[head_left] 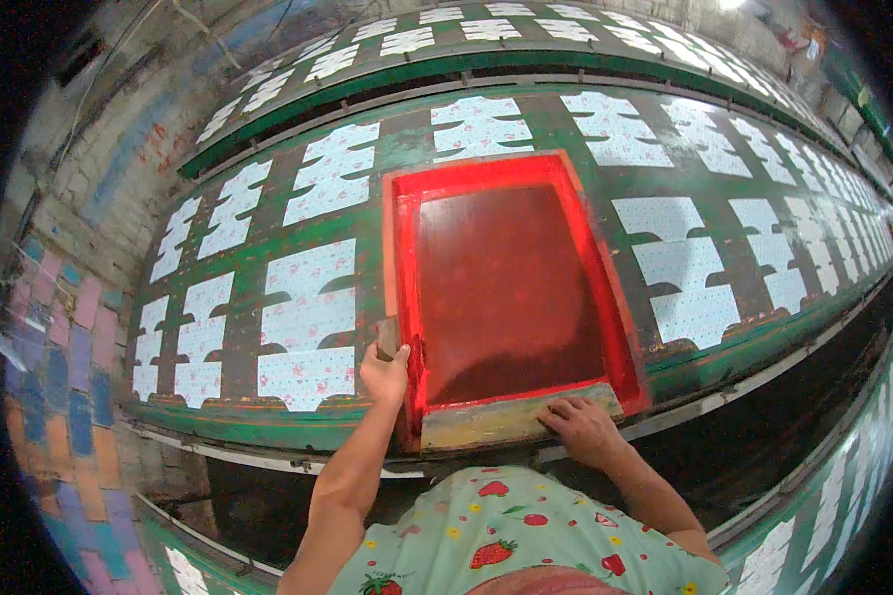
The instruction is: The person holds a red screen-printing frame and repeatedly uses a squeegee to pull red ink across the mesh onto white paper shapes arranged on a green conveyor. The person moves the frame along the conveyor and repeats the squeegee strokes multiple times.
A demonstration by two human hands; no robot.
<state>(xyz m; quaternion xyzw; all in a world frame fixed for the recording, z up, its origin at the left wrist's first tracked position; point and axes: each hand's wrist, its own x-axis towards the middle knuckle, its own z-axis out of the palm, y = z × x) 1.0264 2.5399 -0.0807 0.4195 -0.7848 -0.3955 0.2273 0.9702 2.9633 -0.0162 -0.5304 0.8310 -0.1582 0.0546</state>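
A red-rimmed screen printing frame [601, 260] lies on the long green table, with dark red mesh inside it. Along its near end rests a wide, worn wooden squeegee [486, 424]. My right hand [582, 428] grips the squeegee near its right end, fingers over the top edge. At the frame's left side, my left hand [385, 375] is closed around a small wooden block [387, 339] that sticks out by the near corner. Red ink coats the inner walls of the frame. The fabric directly under the frame is hidden.
Rows of white patterned fabric pieces [308, 288] lie flat on the green table [367, 428] on both sides of the frame. Another table [466, 61] with similar pieces stands beyond. A third one [814, 476] is behind me at the lower right. A brick wall [79, 397] rises at left.
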